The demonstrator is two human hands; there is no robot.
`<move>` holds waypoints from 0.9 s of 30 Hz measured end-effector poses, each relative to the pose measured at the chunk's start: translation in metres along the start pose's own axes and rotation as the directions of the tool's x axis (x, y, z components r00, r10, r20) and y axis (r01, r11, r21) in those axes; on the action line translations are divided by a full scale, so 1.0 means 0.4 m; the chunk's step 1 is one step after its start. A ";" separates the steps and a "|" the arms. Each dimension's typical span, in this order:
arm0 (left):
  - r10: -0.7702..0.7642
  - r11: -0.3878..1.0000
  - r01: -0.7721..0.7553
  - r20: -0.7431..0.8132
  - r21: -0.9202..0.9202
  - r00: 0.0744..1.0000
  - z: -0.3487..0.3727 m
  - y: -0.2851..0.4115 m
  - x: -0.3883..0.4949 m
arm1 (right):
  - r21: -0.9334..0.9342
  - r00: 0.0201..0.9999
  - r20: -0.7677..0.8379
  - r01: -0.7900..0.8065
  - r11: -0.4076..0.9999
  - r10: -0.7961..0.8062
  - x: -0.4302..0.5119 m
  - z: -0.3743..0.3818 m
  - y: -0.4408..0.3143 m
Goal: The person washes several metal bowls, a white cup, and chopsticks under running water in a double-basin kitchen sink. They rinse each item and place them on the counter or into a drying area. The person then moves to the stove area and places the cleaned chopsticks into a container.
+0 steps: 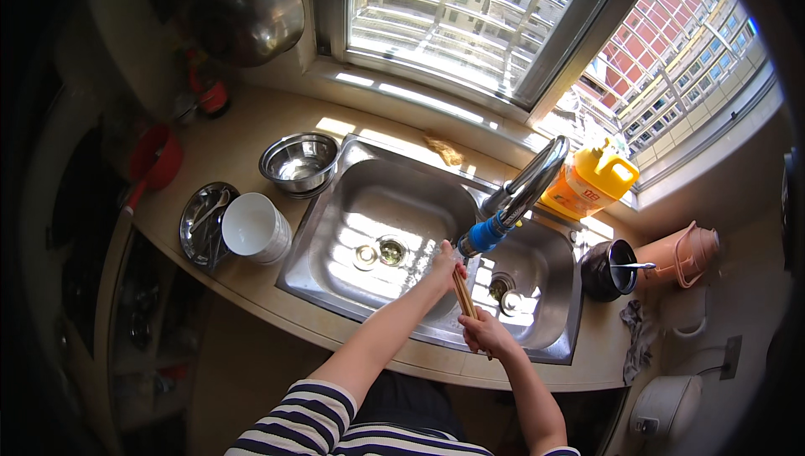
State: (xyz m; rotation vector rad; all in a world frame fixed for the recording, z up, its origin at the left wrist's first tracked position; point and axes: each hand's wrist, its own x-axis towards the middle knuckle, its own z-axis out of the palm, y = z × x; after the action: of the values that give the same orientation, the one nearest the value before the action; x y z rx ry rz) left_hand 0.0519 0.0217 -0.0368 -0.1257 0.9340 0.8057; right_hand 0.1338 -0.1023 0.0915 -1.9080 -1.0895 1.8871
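Both my hands hold one bundle of wooden chopsticks (465, 295) over the divider of a steel double sink (377, 182). My right hand (483, 329) grips the lower part of the bundle. Around its upper end, under the blue nozzle of the faucet (484, 237), is my left hand (448, 262), and water seems to run over it. The left basin has a drain (392, 251) with a round stopper (365, 257) beside it. In the right basin another drain (501, 287) is partly in bright light.
Left of the sink stand stacked white bowls (256, 227), steel bowls (299, 163) and a steel plate with spoons (200, 229). At the right are a yellow detergent jug (591, 179), a dark pot (609, 270), a pink pitcher (682, 254) and a rag (636, 343).
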 end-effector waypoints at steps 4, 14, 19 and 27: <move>-0.304 0.950 0.309 0.102 -0.038 0.947 0.001 0.044 0.012 | -0.201 0.997 -0.082 -0.004 0.980 -0.013 -0.018 -0.018 0.014; 0.351 0.927 -0.372 0.254 0.037 0.901 0.050 -0.008 -0.005 | 0.683 0.970 0.221 -0.083 0.726 -0.096 0.039 -0.035 0.013; 0.097 0.993 -0.104 0.110 0.060 0.989 0.012 0.030 0.002 | 0.574 0.996 0.065 0.019 0.819 -0.068 0.062 0.032 -0.001; 0.147 0.952 -0.137 -0.014 0.274 0.989 0.009 0.060 -0.016 | 0.202 0.999 0.025 0.042 0.979 -0.048 0.022 0.017 0.006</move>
State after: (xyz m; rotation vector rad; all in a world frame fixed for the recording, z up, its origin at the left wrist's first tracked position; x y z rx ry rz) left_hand 0.0363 0.0365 -0.0242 0.1702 1.0871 0.8008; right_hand 0.1272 -0.1004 0.0825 -1.7351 -0.9034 1.9262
